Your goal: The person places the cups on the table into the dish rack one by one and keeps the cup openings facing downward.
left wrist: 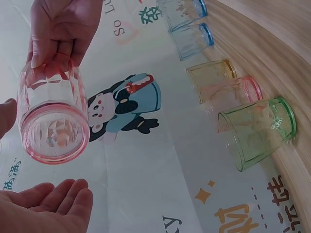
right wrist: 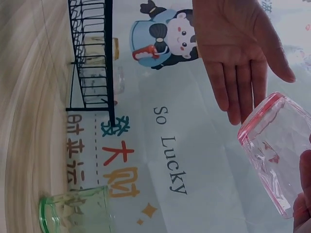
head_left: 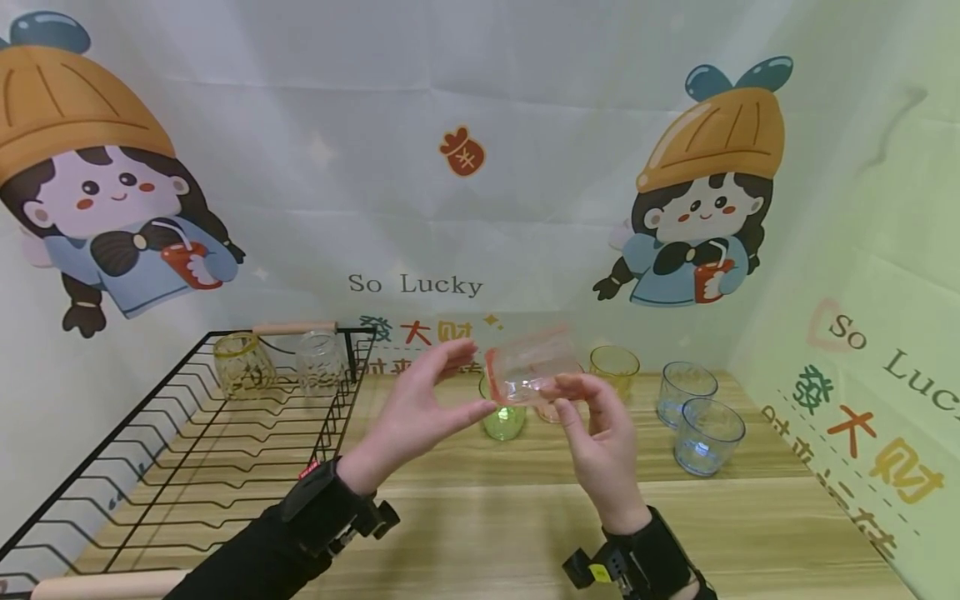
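A clear glass with a pink tint point(head_left: 525, 367) is held up on its side above the table, its base toward the left. My right hand point(head_left: 603, 442) grips it near the rim end, thumb below and fingers behind, as the left wrist view also shows at the glass point(left wrist: 53, 111). My left hand point(head_left: 412, 412) is spread beside the base, fingers extended and thumb apart. In the right wrist view the left hand's point(right wrist: 238, 53) fingers lie close to the pink base of the glass point(right wrist: 279, 150); whether they touch it is unclear.
A black wire rack point(head_left: 217, 450) on the left holds a yellow glass point(head_left: 243, 367) and a clear glass point(head_left: 321, 362). Behind the hands stand a green glass point(head_left: 503, 421), a pink glass point(head_left: 549, 412) and a yellow glass point(head_left: 615, 367). Two blue glasses point(head_left: 687, 392) point(head_left: 708, 442) stand at the right.
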`<act>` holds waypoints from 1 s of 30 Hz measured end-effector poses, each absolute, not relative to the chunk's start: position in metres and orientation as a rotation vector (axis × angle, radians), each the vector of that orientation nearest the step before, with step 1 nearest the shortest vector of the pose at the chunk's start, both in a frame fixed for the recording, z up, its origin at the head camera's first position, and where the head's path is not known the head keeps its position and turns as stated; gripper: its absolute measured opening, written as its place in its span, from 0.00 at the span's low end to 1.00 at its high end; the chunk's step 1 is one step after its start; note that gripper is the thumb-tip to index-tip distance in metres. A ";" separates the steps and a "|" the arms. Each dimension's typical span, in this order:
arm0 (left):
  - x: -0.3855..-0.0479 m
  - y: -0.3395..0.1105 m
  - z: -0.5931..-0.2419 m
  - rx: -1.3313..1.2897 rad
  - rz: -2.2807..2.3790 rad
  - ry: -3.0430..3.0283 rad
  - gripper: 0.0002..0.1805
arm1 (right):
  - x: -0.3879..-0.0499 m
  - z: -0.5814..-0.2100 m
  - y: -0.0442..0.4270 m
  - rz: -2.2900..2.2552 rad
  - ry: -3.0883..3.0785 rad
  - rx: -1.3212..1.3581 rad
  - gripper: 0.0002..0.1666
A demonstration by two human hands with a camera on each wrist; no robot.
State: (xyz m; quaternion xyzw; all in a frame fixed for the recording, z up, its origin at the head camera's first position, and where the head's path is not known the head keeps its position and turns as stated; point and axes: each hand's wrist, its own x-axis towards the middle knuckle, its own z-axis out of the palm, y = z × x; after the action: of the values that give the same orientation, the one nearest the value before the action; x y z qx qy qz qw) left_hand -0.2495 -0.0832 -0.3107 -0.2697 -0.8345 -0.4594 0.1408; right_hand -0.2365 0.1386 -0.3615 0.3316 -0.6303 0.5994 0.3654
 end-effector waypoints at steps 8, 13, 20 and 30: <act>-0.249 -0.080 -0.314 -0.856 -1.406 -2.311 0.46 | -0.232 -0.361 0.132 1.598 -1.635 0.867 0.11; -0.249 -0.079 -0.315 -0.850 -1.466 -2.305 0.47 | -0.229 -0.360 0.128 1.660 -1.632 0.859 0.10; -0.247 -0.077 -0.318 -0.845 -1.583 -2.304 0.46 | -0.226 -0.359 0.124 1.723 -1.615 0.826 0.11; -0.246 -0.078 -0.318 -0.907 -1.665 -2.200 0.43 | -0.225 -0.361 0.120 1.849 -1.638 0.794 0.10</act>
State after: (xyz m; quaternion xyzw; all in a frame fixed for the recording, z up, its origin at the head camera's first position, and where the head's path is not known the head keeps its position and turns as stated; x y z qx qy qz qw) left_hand -0.2461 -0.0780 -0.3176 -0.3101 -0.7521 -0.5693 0.1185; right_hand -0.2247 0.1202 -0.3610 0.2946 -0.6078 0.6861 0.2702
